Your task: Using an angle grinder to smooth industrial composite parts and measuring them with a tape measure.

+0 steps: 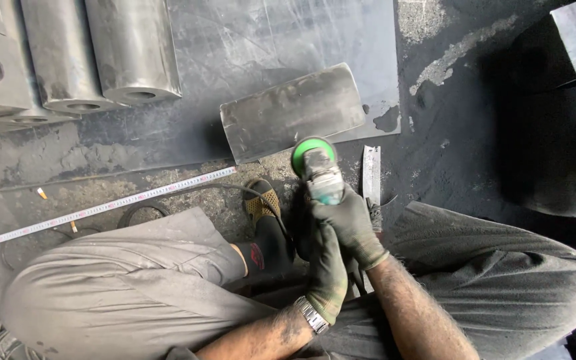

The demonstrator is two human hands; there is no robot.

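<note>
Both hands [341, 233] (gloved) around angle grinder [318, 170]

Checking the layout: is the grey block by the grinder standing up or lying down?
Lying down: the grey block rests lengthwise on the dark sheet, beside the angle grinder.

No packages, labels, signs or screens anywhere in view.
</note>
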